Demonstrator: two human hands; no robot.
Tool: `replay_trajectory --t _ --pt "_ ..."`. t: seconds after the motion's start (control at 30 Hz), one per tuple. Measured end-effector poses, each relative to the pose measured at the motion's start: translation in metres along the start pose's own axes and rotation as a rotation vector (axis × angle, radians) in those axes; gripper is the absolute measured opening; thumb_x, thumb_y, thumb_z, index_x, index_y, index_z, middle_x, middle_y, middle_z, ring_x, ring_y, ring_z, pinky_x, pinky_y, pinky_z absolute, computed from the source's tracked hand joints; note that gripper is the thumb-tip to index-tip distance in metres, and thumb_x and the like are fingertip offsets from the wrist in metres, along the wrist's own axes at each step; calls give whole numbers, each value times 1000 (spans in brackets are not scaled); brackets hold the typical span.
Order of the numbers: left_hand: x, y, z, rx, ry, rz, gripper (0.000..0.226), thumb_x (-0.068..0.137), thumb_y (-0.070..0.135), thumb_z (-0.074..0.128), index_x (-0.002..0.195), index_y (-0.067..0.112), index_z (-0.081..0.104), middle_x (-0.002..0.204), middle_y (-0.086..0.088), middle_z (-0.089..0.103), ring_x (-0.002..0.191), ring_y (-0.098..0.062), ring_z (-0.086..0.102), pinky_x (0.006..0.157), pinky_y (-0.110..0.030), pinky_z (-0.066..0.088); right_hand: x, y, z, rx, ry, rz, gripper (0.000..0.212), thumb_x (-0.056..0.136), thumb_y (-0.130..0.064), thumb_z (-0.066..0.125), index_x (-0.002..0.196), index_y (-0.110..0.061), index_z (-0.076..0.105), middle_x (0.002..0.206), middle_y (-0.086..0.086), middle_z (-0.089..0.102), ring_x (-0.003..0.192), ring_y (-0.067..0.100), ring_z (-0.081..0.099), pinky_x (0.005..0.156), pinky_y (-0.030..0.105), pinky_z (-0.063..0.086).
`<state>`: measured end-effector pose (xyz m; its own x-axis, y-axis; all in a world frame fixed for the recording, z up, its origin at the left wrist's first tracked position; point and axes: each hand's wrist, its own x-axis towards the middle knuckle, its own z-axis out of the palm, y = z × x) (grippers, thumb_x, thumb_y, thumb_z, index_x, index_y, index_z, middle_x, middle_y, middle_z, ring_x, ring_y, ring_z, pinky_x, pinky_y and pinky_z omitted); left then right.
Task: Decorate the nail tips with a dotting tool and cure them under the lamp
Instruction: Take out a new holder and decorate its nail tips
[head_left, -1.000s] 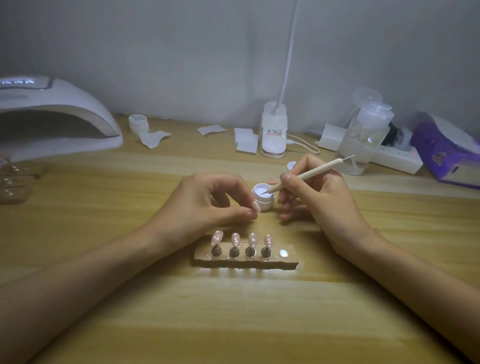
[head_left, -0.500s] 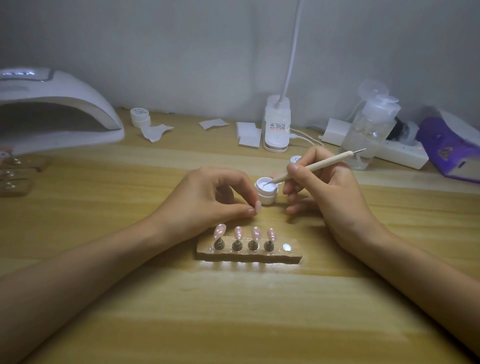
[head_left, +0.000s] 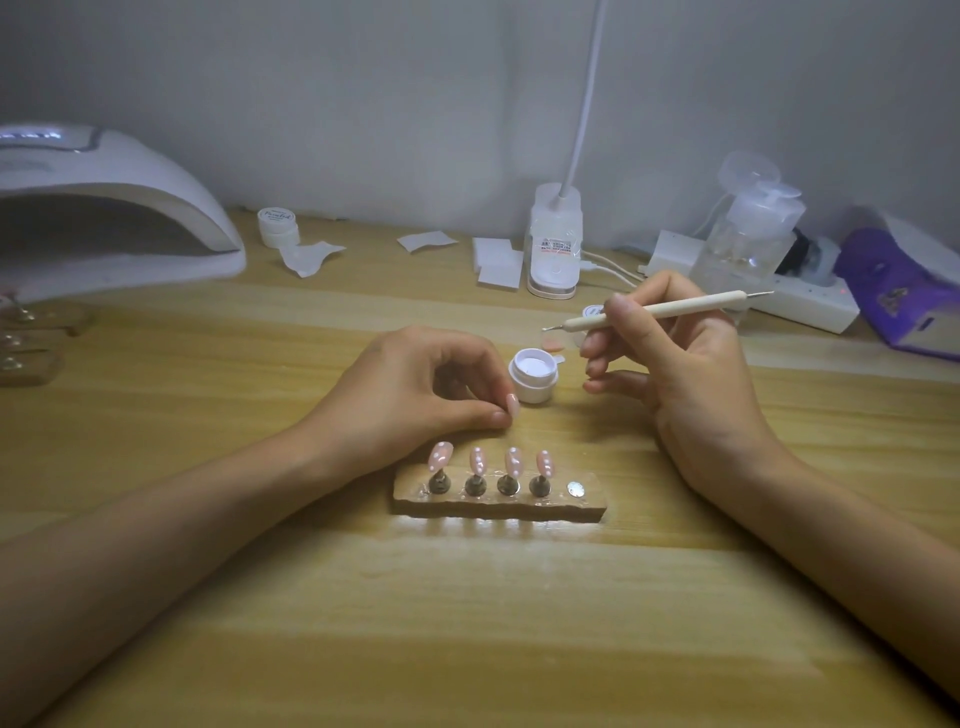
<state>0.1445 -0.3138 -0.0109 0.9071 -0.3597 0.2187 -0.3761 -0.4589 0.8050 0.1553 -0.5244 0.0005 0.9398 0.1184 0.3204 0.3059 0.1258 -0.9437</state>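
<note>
A wooden holder (head_left: 498, 503) lies in front of my hands and carries several pink nail tips (head_left: 485, 461) with white dots; its rightmost stand (head_left: 575, 488) is bare. My left hand (head_left: 415, 395) rests behind the holder and pinches one pink nail tip (head_left: 513, 405) between thumb and forefinger. An open white jar of gel (head_left: 533, 374) stands just right of that hand. My right hand (head_left: 685, 374) holds the dotting tool (head_left: 660, 310) like a pen, its tip raised above and right of the jar. The white curing lamp (head_left: 104, 208) sits at the far left.
A desk lamp base (head_left: 553, 244), a closed small jar (head_left: 279, 226) and paper pieces (head_left: 498, 262) line the back. A pump bottle (head_left: 753, 228), a power strip (head_left: 810, 301) and a purple box (head_left: 904, 296) stand at the right. More wooden holders (head_left: 26, 343) lie at the left edge.
My right hand has lifted the dotting tool's tip out of the jar, up and to the right. My left hand keeps its pinch on the nail tip.
</note>
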Motion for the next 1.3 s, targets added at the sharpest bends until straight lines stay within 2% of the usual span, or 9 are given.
replay_trajectory --t 0.33,0.53,0.67,0.8,0.93,1.07,1.17,1.3 --pt "-1 3 1 17 34 -30 17 74 14 83 71 27 73 71 18 71 60 4 61 61 -8 40 -4 -2 1 63 -10 55 19 86 -25 63 78 -16 50 67 3 67 57 12 60 51 23 51" --pt "-1 4 1 37 28 -18 16 76 16 82 73 28 73 74 20 71 60 2 60 61 -11 43 -13 0 5 62 -109 86 19 85 -22 63 71 -18 52 62 7 63 54 15 59 48 23 50" --pt "-3 6 1 36 25 7 17 76 15 82 74 29 73 76 20 70 54 -3 49 58 -13 40 -13 1 6 38 -130 86 18 83 -22 65 69 -20 54 61 7 62 53 16 58 48 24 49" --pt "-4 7 0 56 29 28 17 76 13 81 75 28 74 69 24 67 51 -5 40 54 -8 34 -12 3 5 22 -134 94 18 83 -21 65 70 -18 52 61 6 62 53 15 58 48 24 49" --pt "-5 7 0 64 31 30 16 77 14 81 75 28 75 69 25 67 51 -5 41 53 -8 33 -12 3 4 11 -140 102 17 83 -21 64 73 -15 51 61 6 62 53 14 58 48 24 49" --pt "-5 6 1 37 31 16 15 76 14 82 74 27 76 73 21 70 52 -4 43 54 -14 38 -12 4 4 -1 -147 106 17 86 -19 63 76 -13 50 61 6 63 53 15 58 49 25 50" --pt "-5 6 1 36 29 12 17 75 14 82 72 28 75 71 22 69 52 -2 45 54 -11 38 -12 4 4 -7 -150 106 18 90 -14 61 76 -14 51 63 6 63 55 15 59 50 25 50" --pt "-5 6 1 44 29 3 16 76 15 82 72 28 75 73 20 70 53 -2 46 55 -12 39 -12 4 5 -2 -160 108 17 87 -17 63 75 -14 51 65 9 63 56 16 59 49 25 50"
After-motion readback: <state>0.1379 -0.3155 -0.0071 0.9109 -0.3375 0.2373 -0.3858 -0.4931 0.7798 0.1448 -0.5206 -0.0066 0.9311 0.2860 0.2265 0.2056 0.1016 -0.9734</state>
